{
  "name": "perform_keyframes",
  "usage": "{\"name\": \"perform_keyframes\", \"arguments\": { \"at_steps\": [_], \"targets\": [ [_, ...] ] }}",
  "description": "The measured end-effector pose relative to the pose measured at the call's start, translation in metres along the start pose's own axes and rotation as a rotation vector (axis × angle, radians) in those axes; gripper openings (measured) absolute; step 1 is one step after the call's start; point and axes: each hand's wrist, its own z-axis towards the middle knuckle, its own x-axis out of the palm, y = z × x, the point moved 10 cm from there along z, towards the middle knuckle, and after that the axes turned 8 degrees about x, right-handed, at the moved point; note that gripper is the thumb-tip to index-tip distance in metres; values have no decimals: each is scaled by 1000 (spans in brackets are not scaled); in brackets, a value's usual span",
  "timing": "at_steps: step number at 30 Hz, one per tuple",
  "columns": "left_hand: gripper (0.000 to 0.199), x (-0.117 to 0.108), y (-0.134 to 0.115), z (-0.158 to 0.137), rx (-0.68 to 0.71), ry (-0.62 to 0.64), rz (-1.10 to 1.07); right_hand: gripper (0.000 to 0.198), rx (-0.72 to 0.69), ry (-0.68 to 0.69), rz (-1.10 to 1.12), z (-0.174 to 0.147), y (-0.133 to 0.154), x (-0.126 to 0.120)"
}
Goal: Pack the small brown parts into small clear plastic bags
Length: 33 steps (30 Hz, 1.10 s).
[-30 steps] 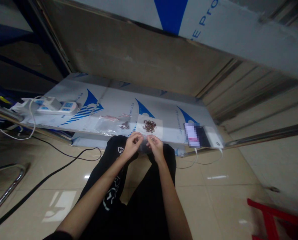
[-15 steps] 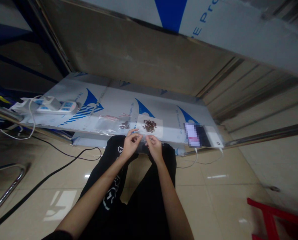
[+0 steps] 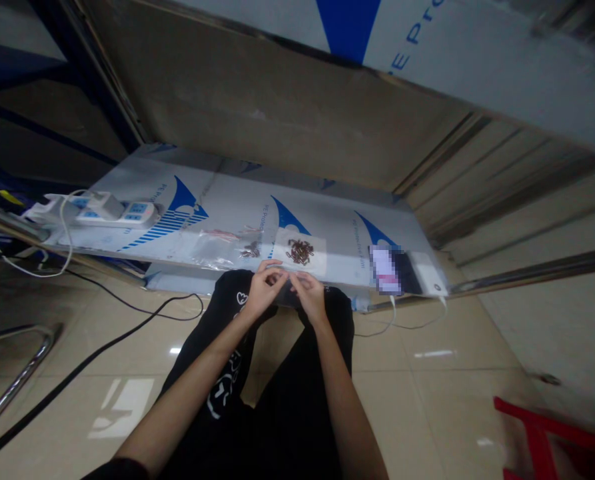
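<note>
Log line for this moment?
left hand: close to right hand | held item: unclear | small brown cylinders: heaped on white sheet

We see brown pieces (image 3: pixel 300 252), a white sheet (image 3: pixel 320 257), grey shelf film (image 3: pixel 232 207) patterned with blue shapes (image 3: pixel 182 195), black trousers (image 3: pixel 287 413) with white print (image 3: pixel 242 298).

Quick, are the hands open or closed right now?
Left hand: closed in a pinch; can't tell on what.
Right hand: also pinched closed; contents unclear.
</note>
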Motion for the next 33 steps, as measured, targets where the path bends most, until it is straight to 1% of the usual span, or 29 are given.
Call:
{"name": "perform_keyframes", "arguments": {
  "at_steps": [4,9,13,16,18,23,29,33],
  "targets": [
    [18,1,2,0,1,1,-18,34,8,0,11,1,0,-1],
    [18,-3,8,0,-17,-46,-60,32,0,8,19,1,3,-1],
    [17,-6,13,0,-77,-51,-124,33,2,44,22,-1,6,1],
    [13,-11,16,0,-132,-86,-158,32,-12,90,16,-3,10,4],
    [13,-14,17,1,-148,-109,-178,32,-18,85,2,-4,11,4],
    [14,-10,16,1,-115,-92,-185,33,-17,-29,-33,-4,11,-7],
    [17,-3,7,1,-27,-51,-118,32,-53,-36,-42,-5,16,-10],
    [17,0,5,1,-6,-30,-71,28,-50,-62,-33,-5,17,-13]
  ]
}}
